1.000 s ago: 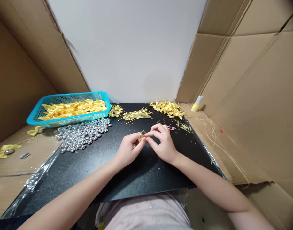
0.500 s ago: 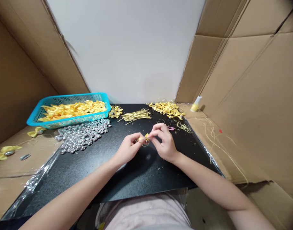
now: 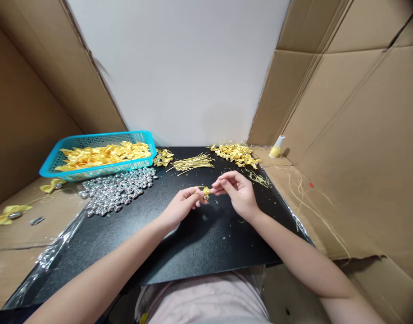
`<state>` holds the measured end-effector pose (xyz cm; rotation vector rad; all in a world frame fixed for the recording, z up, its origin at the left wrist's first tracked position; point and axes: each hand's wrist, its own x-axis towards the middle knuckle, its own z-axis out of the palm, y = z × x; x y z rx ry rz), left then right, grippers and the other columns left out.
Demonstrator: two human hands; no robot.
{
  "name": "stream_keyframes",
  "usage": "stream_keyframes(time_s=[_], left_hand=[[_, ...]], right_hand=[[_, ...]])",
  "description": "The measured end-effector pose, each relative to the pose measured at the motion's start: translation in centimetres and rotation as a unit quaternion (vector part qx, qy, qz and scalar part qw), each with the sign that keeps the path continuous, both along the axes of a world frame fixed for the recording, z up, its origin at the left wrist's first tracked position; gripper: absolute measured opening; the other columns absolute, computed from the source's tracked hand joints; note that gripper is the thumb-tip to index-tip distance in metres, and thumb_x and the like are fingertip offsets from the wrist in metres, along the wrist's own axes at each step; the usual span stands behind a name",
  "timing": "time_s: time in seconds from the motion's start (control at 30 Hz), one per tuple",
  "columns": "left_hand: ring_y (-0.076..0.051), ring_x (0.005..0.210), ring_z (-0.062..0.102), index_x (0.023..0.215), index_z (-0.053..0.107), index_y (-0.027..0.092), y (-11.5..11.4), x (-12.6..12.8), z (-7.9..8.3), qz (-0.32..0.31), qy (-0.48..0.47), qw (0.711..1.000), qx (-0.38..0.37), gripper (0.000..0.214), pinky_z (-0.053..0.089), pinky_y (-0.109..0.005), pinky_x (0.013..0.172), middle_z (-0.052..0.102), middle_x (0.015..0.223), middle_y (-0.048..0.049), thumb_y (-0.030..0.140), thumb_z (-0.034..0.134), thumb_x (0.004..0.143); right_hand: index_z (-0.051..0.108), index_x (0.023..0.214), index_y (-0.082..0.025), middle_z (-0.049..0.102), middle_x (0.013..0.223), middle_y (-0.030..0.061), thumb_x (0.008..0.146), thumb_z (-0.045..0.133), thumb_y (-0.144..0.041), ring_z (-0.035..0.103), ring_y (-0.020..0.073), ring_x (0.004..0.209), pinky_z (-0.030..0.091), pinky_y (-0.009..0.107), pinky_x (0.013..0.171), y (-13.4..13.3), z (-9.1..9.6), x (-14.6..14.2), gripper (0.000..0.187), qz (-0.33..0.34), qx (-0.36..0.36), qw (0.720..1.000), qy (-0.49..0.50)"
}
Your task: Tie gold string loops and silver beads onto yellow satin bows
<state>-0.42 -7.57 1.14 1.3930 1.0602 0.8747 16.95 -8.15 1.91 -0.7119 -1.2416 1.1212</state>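
Over the middle of the black mat [image 3: 179, 247], my left hand [image 3: 181, 207] pinches a small yellow bow [image 3: 205, 192] with a thin gold string on it. My right hand [image 3: 238, 191] is closed in a pinch right beside it, fingertips on the string at the bow. Both hands hover just above the mat.
A blue basket [image 3: 138, 135] of yellow ribbon bows stands at the back left, with a heap of silver beads [image 3: 116, 189] in front of it. A bundle of gold strings [image 3: 192, 162] and a pile of finished bows [image 3: 235, 153] lie at the back. Cardboard walls enclose both sides; a small bottle [image 3: 277, 147] stands at the right.
My hands have drawn slightly apart and lifted; the string loop has been pulled tight on the bow. My right hand shifted right and now covers the pink clip.
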Motion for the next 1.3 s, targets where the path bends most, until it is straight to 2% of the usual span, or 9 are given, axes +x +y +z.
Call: stream_keyframes(time_s=[0.17,0.3,0.4,0.6,0.87,1.17,1.3], left_hand=[[-0.012,0.057,0.047,0.065,0.056,0.017,0.1,0.1,-0.2,-0.002,-0.004,1.000,-0.022,0.023,0.035,-0.024,0.059,0.062,0.063,0.0002,0.038,0.059,0.073],[-0.011,0.055,0.044,0.067,0.055,0.017,0.4,0.1,-0.8,-0.016,0.000,0.999,-0.033,0.025,0.033,-0.024,0.059,0.061,0.063,0.0003,0.041,0.058,0.074],[-0.010,0.054,0.041,0.066,0.055,0.017,0.4,0.1,-1.0,-0.024,0.012,0.999,-0.037,0.026,0.031,-0.024,0.057,0.060,0.063,0.0008,0.042,0.058,0.074],[-0.010,0.050,0.038,0.064,0.056,0.017,0.5,0.1,-1.2,-0.031,0.023,0.999,-0.039,0.027,0.030,-0.023,0.054,0.060,0.060,0.0009,0.043,0.058,0.073],[-0.010,0.052,0.038,0.062,0.055,0.017,0.8,0.0,-1.3,-0.055,0.034,0.997,-0.031,0.027,0.031,-0.023,0.054,0.062,0.062,0.0004,0.041,0.059,0.073],[-0.010,0.053,0.039,0.062,0.056,0.017,0.8,0.1,-1.4,-0.075,0.069,0.995,0.005,0.023,0.029,-0.023,0.054,0.060,0.063,0.0012,0.035,0.054,0.077],[-0.011,0.055,0.041,0.064,0.056,0.017,0.9,0.0,-1.7,-0.070,0.056,0.996,0.000,0.022,0.031,-0.023,0.055,0.061,0.065,0.0006,0.035,0.055,0.077]], right_hand=[[0.067,0.083,-0.020,0.074,0.076,-0.0003,0.069,0.077,-0.042,0.073,0.0137,0.065,0.061,0.025,0.063,0.3,0.5,0.5,0.029,-0.006,-0.044,0.998,0.046],[0.070,0.082,-0.020,0.075,0.078,0.0005,0.063,0.082,-0.038,0.074,0.0157,0.071,0.062,0.027,0.068,0.4,0.6,0.6,0.028,0.027,-0.066,0.995,0.072],[0.072,0.078,-0.021,0.075,0.074,-0.0015,0.060,0.084,-0.036,0.073,0.0137,0.068,0.062,0.024,0.065,0.3,0.8,0.6,0.027,0.037,-0.079,0.991,0.101],[0.072,0.074,-0.022,0.075,0.070,-0.0031,0.054,0.087,-0.037,0.072,0.0127,0.063,0.062,0.023,0.059,0.4,1.5,0.9,0.029,0.007,-0.086,0.989,0.116],[0.071,0.077,-0.024,0.075,0.073,-0.0035,0.060,0.084,-0.042,0.071,0.0117,0.063,0.062,0.023,0.061,0.5,1.4,1.5,0.028,-0.001,-0.049,0.994,0.094],[0.072,0.076,-0.025,0.071,0.068,-0.0037,0.059,0.084,-0.042,0.064,0.0100,0.054,0.057,0.025,0.056,0.3,1.7,1.5,0.027,0.003,-0.039,0.996,0.077],[0.072,0.080,-0.026,0.063,0.066,-0.0044,0.066,0.080,-0.043,0.056,0.0087,0.055,0.050,0.024,0.055,0.5,1.1,1.5,0.023,0.015,0.024,0.999,0.033]])
